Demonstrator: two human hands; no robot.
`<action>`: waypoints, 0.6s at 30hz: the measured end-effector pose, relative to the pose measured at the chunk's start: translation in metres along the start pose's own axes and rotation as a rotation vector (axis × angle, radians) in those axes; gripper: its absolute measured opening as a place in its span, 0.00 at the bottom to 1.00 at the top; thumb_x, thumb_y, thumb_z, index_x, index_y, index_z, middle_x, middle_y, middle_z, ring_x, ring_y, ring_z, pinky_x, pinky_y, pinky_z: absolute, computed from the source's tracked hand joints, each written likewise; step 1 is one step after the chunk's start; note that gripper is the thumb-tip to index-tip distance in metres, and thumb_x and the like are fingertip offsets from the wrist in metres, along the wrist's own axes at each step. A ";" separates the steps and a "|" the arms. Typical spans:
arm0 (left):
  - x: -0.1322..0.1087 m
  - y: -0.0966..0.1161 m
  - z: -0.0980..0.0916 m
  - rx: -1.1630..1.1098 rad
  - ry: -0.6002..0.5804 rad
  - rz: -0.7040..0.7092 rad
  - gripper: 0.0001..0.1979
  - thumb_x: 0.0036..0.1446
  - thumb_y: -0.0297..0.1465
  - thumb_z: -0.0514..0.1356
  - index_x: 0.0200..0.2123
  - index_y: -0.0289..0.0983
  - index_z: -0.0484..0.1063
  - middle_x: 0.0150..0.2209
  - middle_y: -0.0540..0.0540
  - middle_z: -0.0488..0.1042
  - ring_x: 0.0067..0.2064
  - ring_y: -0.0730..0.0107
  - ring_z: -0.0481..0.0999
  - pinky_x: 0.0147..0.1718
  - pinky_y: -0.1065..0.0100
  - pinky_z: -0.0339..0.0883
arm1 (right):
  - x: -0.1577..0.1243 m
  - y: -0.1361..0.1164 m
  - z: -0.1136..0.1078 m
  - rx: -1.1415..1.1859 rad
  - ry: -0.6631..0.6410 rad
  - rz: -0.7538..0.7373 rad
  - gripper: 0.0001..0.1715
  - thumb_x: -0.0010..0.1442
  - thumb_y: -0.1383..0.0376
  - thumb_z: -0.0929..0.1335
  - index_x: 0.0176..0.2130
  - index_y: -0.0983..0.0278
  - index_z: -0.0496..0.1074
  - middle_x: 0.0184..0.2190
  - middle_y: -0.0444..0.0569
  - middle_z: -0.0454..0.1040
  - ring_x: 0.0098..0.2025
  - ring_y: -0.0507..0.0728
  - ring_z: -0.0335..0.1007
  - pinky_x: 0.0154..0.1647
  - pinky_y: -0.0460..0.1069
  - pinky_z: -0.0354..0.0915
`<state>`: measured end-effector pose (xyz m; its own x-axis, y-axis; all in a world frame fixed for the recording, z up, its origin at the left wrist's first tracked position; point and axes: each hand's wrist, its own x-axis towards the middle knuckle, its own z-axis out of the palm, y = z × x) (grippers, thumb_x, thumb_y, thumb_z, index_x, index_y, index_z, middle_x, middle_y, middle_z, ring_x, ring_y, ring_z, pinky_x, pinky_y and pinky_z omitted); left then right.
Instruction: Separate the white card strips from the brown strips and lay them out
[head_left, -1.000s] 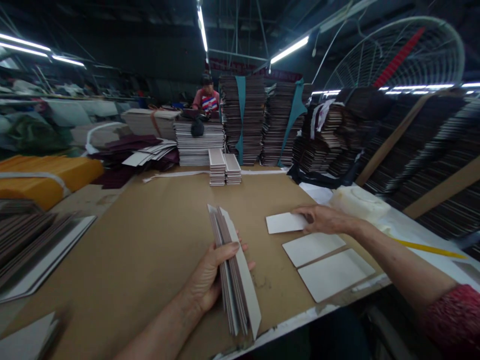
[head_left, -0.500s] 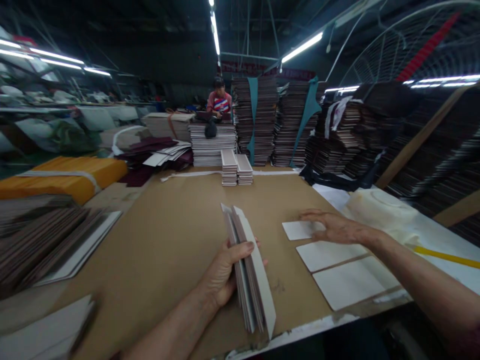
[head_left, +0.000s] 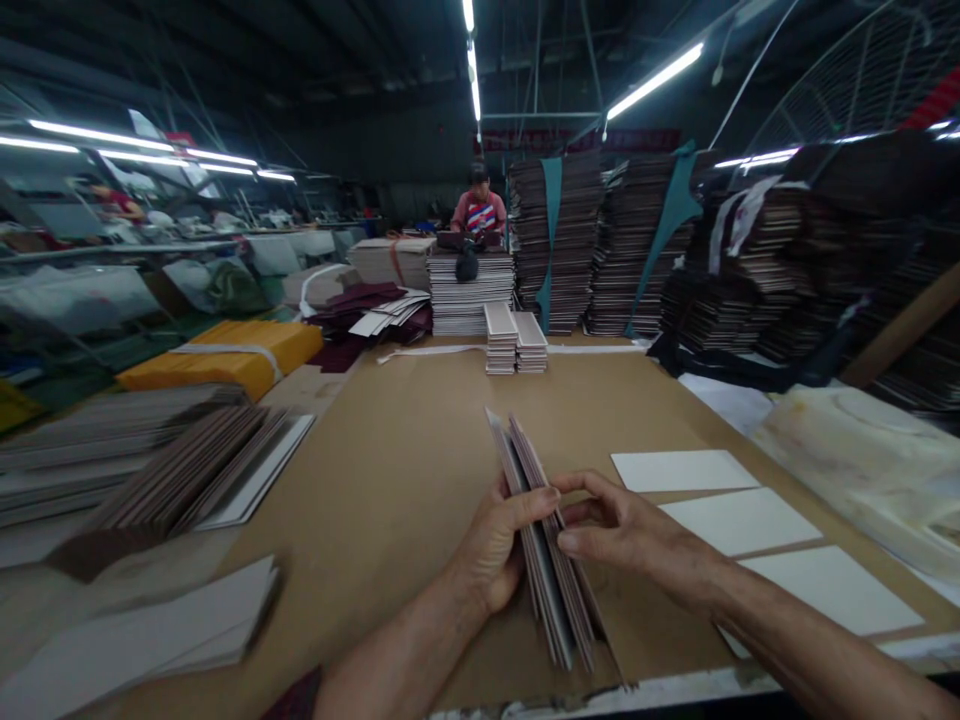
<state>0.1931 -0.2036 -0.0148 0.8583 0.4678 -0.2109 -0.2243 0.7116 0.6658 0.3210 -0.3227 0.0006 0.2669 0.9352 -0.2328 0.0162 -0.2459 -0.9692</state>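
Note:
My left hand (head_left: 499, 540) grips a bundle of thin cards (head_left: 541, 540) standing on edge on the brown table (head_left: 375, 480), thumb over its top. Against the right face of the bundle rests my right hand (head_left: 622, 525), fingers pinching the outermost card. To the right of both hands, three white cards (head_left: 739, 520) lie flat in a row on the table.
Fanned dark sheets (head_left: 187, 475) and pale boards (head_left: 150, 630) lie at the left. Two small card stacks (head_left: 516, 340) stand mid-table, tall dark stacks (head_left: 600, 250) behind. A person (head_left: 478, 205) works at the far end. A translucent plastic bundle (head_left: 855, 440) sits right; a yellow bundle (head_left: 232, 355) sits left.
My right hand left the farthest white card and came back to the bundle's right face. The view swung leftward, showing more of the left-hand stacks.

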 end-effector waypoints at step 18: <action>0.000 0.001 -0.006 0.021 0.146 -0.063 0.29 0.34 0.31 0.77 0.41 0.35 0.73 0.35 0.45 0.80 0.35 0.62 0.79 0.35 0.61 0.78 | -0.015 -0.007 -0.022 0.088 0.085 -0.010 0.39 0.45 0.52 0.79 0.54 0.58 0.70 0.47 0.49 0.75 0.52 0.62 0.69 0.52 0.55 0.65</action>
<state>0.1899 -0.1994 -0.0187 0.7937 0.4950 -0.3537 -0.1613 0.7318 0.6622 0.3380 -0.3409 0.0129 0.3480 0.9116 -0.2190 -0.0644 -0.2098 -0.9756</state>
